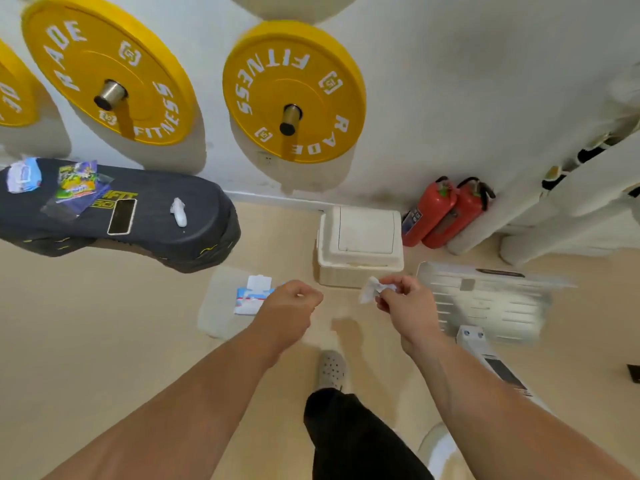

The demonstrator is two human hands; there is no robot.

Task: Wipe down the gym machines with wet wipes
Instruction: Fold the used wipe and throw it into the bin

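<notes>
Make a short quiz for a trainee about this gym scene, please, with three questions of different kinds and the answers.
1. True or false: the right hand pinches a white wipe.
2. How many red fire extinguishers are in view? A) one B) two C) three
3. Fill in: the phone lies on the dark ____, not far from a crumpled wipe.

Key: 1 true; 2 B; 3 pad.
</notes>
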